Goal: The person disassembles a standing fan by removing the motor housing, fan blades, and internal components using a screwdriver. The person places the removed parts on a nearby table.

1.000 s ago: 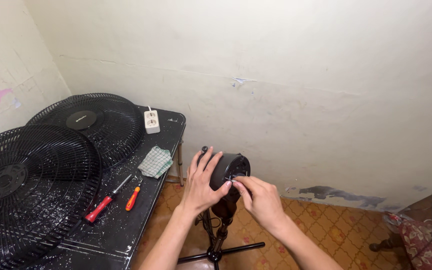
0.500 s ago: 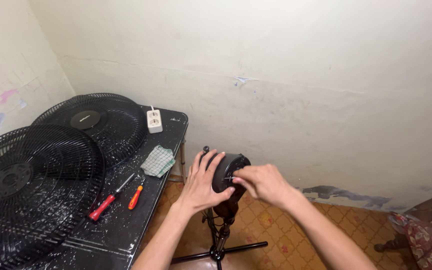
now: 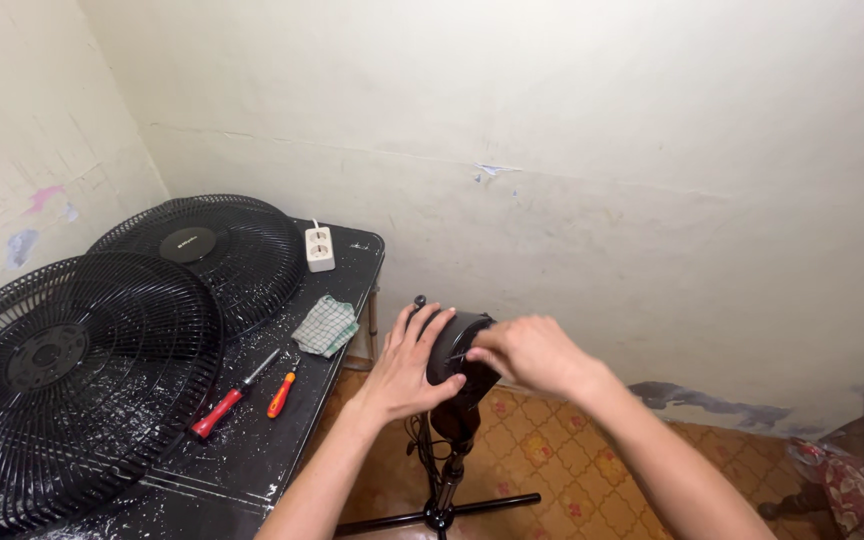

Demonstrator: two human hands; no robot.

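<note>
A black fan motor housing (image 3: 452, 345) sits on top of a thin black stand (image 3: 445, 490) over the tiled floor. My left hand (image 3: 407, 362) wraps around the housing's left side and grips it. My right hand (image 3: 527, 352) rests on the housing's front, fingertips pinched on a small thin metal part at the shaft. The shaft itself is mostly hidden behind my fingers.
A black table (image 3: 252, 450) speckled with white stands at left. On it lie two black fan grilles (image 3: 82, 370), a red screwdriver (image 3: 222, 408), an orange screwdriver (image 3: 280, 395), a checked cloth (image 3: 326, 324) and a white power strip (image 3: 320, 247). Walls close in behind.
My right hand has risen and turned over the front of the housing, its wrist now above the fingers. My left hand keeps its grip. The view has shifted slightly.
</note>
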